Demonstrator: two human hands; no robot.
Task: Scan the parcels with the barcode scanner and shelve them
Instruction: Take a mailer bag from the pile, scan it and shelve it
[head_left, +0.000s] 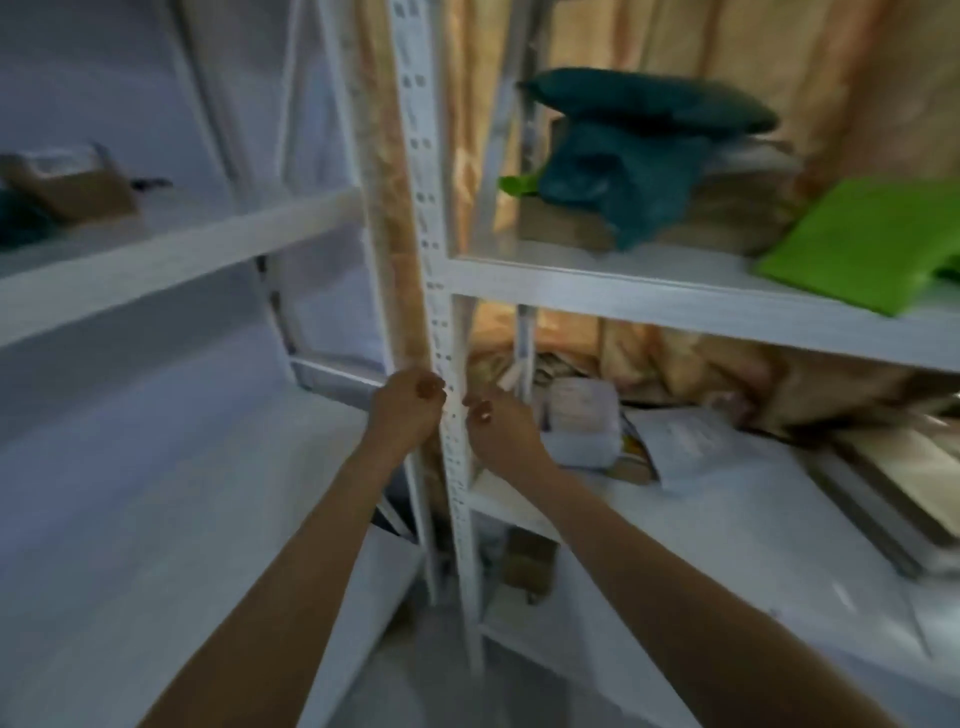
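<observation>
Both hands hold nothing, the left hand (408, 402) curled and the right hand (496, 423) loosely curled beside the shelf post (452, 415), so the parcels (587, 423) lie just right of the right hand, which is nearer.

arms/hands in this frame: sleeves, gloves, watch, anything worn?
Both forearms are bare up to the frame edge: no sleeves in view. The left hand and right hand wear no gloves, and no watch, bracelet or ring shows at either wrist or on the fingers. The frame is blurred, so small items like a thin ring cannot be ruled out.
</observation>
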